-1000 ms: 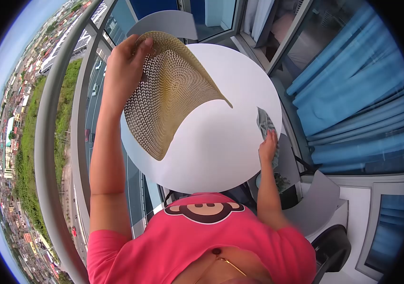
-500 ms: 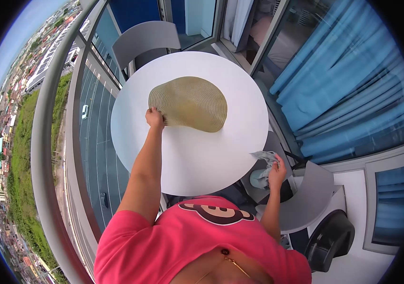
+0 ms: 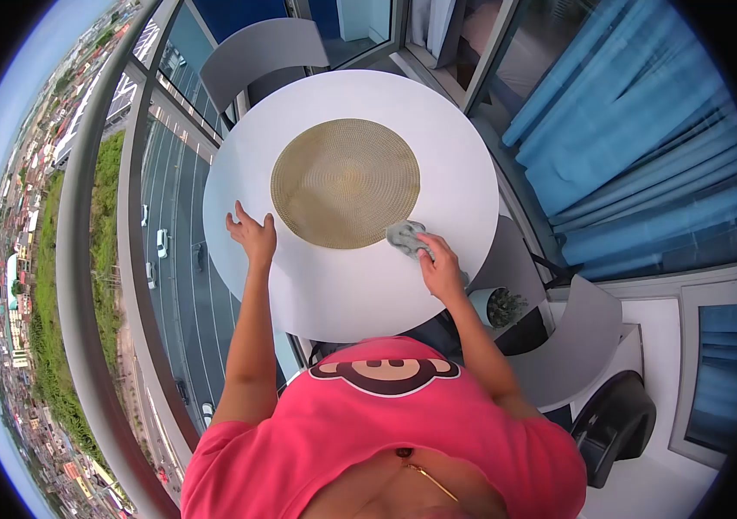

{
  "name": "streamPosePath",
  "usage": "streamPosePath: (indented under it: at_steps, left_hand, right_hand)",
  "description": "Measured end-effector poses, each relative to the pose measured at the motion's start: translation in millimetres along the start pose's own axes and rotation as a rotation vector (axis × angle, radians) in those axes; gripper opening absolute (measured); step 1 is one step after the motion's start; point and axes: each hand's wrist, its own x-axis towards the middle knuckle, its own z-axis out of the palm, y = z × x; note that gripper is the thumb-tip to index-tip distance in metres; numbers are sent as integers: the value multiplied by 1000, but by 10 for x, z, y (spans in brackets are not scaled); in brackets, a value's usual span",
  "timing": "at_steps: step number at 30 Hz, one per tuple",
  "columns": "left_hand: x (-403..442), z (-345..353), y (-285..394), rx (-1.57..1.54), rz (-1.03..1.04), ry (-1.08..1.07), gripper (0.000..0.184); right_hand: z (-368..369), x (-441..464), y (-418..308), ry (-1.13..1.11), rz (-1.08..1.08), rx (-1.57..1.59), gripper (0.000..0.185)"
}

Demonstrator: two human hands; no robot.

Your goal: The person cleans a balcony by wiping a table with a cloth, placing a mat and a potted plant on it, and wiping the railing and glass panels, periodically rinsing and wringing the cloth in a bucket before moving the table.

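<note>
A round, woven gold-beige placemat (image 3: 347,183) lies flat on the round white table (image 3: 334,294). My left hand (image 3: 252,233) is just off the placemat's left edge, fingers spread and nothing in them. A crumpled grey cloth (image 3: 406,238) is gripped in my right hand (image 3: 439,264), over the table at the placemat's lower right edge. The cloth overlaps or touches that edge; I cannot tell which.
A potted plant (image 3: 504,306) stands on a grey chair (image 3: 580,346) to the right of the table. Another grey chair (image 3: 266,59) is at the far side. A balcony railing (image 3: 79,259) runs along the left, and a glass door with blue curtains (image 3: 645,147) is on the right.
The placemat, bent up and held by my left hand before, now lies flat and released. My right hand has brought the cloth from beside the table leftward onto the table.
</note>
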Motion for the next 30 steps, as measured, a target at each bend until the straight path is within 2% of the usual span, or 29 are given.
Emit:
streamPosePath:
  at_steps: [1,3,6,11,13,17,20,23,24,25,27,29,30]
  left_hand:
    - [-82,-100,-50,-16,-18,-29,76]
    - [-267,-353,-90,-87,-33,-79,71]
    - [-570,-556,-296,-57,-50,-114,65]
    - [-809,-879,-465,-95,-66,-125,59]
    - [-840,-981,-383,-79,-96,-150,56]
    - [-992,-1066,-202,-155,-139,-190,48]
    - [-1161,-955,151,-166,16,-224,34]
    - [-1336,-745,661,-351,350,-328,25]
    - [-1386,-608,791,-408,445,-393,24]
    - [-1441,-449,925,-481,553,-471,23]
    - [-1602,-76,1081,-437,765,-638,34]
    - [-1750,-13,1321,-178,910,-682,52]
    - [-1860,130,1274,-124,920,-777,66]
  right_hand:
    - [188,-60,44,-128,-117,-68,34]
    - [523,-222,158,-398,-330,-398,40]
    - [576,-118,474,-276,-402,-550,41]
    - [-215,936,1423,167,-77,-762,42]
    - [-542,1125,1733,229,102,-870,42]
    - [-427,840,1738,317,176,-855,42]
    - [-99,261,1419,272,213,-845,46]
    - [354,-275,920,-22,261,-473,62]
    - [499,-390,804,-112,264,-282,64]
    - [535,-470,592,-175,227,-145,57]
    - [408,-484,285,-79,286,192,43]
    - [175,-514,225,231,193,63,29]
    - [71,-562,329,365,213,39,24]
